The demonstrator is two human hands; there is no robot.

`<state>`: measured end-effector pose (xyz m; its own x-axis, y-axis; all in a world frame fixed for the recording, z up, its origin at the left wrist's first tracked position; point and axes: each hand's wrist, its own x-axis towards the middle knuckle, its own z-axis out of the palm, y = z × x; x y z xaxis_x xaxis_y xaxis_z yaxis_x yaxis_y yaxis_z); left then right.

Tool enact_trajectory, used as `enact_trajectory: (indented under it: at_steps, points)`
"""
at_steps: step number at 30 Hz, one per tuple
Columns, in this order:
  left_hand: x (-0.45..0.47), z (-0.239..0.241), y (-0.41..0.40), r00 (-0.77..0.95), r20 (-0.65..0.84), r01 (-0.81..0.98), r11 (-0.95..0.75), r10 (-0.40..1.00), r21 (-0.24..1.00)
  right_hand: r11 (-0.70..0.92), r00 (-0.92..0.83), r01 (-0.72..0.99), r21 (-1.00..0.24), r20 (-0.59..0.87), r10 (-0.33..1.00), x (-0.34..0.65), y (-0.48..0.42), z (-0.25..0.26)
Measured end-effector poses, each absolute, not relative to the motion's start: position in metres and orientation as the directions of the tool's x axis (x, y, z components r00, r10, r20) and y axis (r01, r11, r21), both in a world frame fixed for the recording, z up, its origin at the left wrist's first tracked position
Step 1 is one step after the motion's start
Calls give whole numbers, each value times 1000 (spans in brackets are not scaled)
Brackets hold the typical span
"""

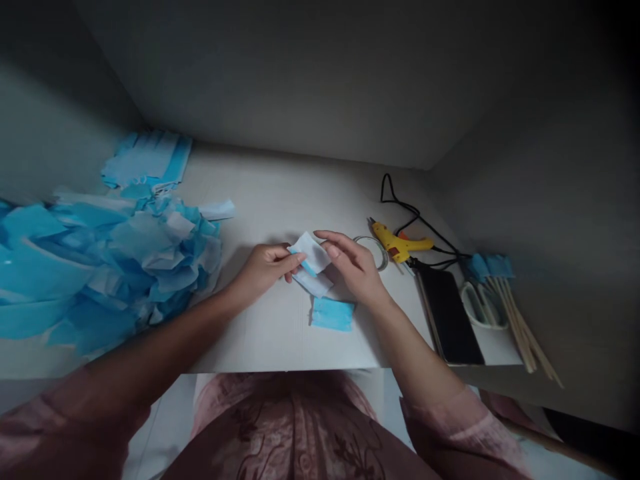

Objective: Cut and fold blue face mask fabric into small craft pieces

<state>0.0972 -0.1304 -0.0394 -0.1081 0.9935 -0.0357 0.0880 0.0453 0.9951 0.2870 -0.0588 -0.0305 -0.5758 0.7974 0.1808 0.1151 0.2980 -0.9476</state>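
Note:
Both hands meet over the middle of the white table (280, 200). My left hand (263, 267) pinches the left side of a small white-and-blue piece of mask fabric (311, 255). My right hand (353, 265) grips the same piece from the right, fingers curled over its top edge. A second white strip (314, 283) hangs just below it between the hands. A folded blue piece (333, 314) lies flat on the table right under my right wrist.
A big heap of cut blue and white mask pieces (100, 267) fills the left side. To the right lie a yellow glue gun (397, 243) with black cord, a tape roll (376, 248), a black phone (449, 313), scissors (479, 303) and wooden sticks (520, 327).

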Motion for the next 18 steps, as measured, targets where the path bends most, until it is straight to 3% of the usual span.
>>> enact_trajectory:
  at_steps: [5, 10, 13, 16, 18]
  points:
    - [99, -42, -131, -37, 56, 147, -50, 998, 988, 273, -568, 89, -958, 176, 804, 277, -58, -32]
    - [98, -37, -130, 0, 117, 227, -114, 993, 967, 338, -457, 94, -936, 261, 850, 270, -57, -35]
    - [94, -38, -128, 19, 71, 282, -74, 997, 957, 351, -484, 113, -930, 257, 837, 273, -53, -38]
    - [86, -40, -124, -25, -22, 445, 31, 999, 895, 405, -446, 106, -908, 320, 836, 283, -51, -29]
    - [79, -39, -123, -46, 12, 656, 22, 999, 754, 493, -320, 57, -868, 452, 833, 295, -56, -11]
